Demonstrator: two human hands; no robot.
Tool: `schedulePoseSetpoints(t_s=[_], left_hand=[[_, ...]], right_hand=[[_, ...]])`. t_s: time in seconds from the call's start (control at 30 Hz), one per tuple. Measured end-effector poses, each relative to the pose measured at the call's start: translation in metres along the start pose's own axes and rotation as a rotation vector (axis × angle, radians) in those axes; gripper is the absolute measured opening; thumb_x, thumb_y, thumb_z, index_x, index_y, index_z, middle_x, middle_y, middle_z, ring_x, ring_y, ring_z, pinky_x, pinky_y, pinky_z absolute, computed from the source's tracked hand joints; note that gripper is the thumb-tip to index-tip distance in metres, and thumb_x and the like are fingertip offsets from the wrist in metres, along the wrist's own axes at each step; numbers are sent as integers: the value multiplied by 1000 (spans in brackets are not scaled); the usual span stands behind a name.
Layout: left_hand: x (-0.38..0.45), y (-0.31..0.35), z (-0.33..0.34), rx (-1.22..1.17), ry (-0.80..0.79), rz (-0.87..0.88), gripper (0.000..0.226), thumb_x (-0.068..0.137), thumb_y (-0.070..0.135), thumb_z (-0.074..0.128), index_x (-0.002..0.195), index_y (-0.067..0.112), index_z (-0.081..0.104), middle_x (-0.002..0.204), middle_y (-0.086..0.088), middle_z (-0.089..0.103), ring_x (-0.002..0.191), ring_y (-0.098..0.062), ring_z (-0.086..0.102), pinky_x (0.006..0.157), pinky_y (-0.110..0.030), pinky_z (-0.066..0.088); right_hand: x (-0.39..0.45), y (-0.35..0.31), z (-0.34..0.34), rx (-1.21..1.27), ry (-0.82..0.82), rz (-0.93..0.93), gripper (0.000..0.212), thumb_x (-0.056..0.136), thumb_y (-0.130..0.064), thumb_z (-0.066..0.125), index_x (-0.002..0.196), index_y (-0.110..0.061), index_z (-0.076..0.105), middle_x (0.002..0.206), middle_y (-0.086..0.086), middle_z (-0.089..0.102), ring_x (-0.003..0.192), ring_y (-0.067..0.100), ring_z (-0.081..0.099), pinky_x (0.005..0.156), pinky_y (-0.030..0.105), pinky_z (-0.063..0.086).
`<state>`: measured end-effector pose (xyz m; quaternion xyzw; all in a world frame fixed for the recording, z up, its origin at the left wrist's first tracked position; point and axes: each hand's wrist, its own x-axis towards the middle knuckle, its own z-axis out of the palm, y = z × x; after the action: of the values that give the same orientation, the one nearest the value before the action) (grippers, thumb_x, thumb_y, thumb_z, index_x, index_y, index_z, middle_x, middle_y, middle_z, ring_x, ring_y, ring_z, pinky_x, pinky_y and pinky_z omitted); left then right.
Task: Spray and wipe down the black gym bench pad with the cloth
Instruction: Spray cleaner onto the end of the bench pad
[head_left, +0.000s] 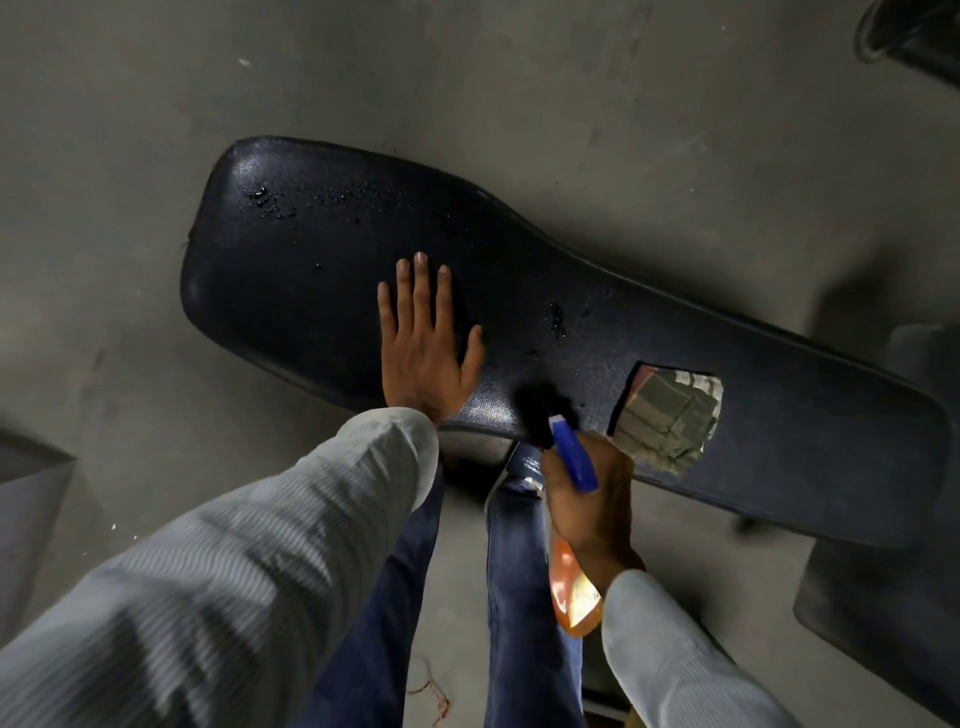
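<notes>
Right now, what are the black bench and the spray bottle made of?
The bench pad looks like vinyl or fake leather: pebbly, slightly shiny, droplets beading on top. The spray bottle looks like clear plastic holding orange liquid, with a glossy blue plastic trigger.

There is one view only, from the camera on my head. It looks steeply down past my ribbed grey sleeves and blue jeans onto the long black padded gym bench (519, 291), which runs slantwise from upper left to lower right, close below me, with grey concrete floor (571, 78) all round.
</notes>
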<state>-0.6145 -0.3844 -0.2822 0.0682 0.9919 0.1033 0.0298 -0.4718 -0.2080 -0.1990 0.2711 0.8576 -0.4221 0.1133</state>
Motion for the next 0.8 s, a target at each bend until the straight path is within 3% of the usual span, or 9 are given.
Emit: schedulePoseSetpoints(t_s=[0.13,0.23,0.3,0.43,0.57,0.7,0.8], left_hand=[[0,0,0,2,3,-1,80,105,55,44,167,6,27,177,-22,15,166,-39,9,134,-57,7],[0,0,1,2,-1,3,80,106,55,43,167,7,26,177,-22,14,166,-39,9,134,-57,7],[0,0,1,0,-6,2,80,106,55,43,167,7,26,177,-21,13,166,-38,8,135,-56,6],[0,-1,2,-3,-12,5,80,106,55,43,167,7,26,177,-22,13,166,-39,8,134,-57,7],[0,0,1,-14,-17,6,80,106,55,42,167,7,25,177,-22,12,166,-39,7,134,-58,8],[1,2,-5,-44,-25,14,79,106,54,43,167,7,26,177,-21,13,166,-39,7,134,-58,8],[3,1,-18,-147,-56,-3,74,106,50,43,165,7,32,176,-20,18,166,-38,10,134,-58,6]], right_hand=[[-11,-5,12,-40,-95,5,32,88,-51,54,80,-21,59,81,3,60,78,31,63,73,49,57],[-15,-3,16,-70,-100,29,20,95,-35,67,83,-21,61,84,4,62,81,31,63,79,52,59],[-17,2,14,-67,-44,46,26,94,-38,63,84,-15,65,83,6,63,81,31,63,78,52,58],[-11,23,2,-26,48,165,38,87,-56,54,76,-20,61,72,8,64,69,35,64,68,55,59],[-4,25,-16,-23,150,148,31,88,-49,51,70,-24,58,67,9,61,65,33,61,68,46,57],[-3,15,-17,36,127,127,19,93,-45,56,78,-33,56,67,7,59,62,36,61,61,56,57],[-1,-19,-18,60,134,55,25,94,-48,53,78,-30,56,72,5,59,64,29,60,65,50,56]])
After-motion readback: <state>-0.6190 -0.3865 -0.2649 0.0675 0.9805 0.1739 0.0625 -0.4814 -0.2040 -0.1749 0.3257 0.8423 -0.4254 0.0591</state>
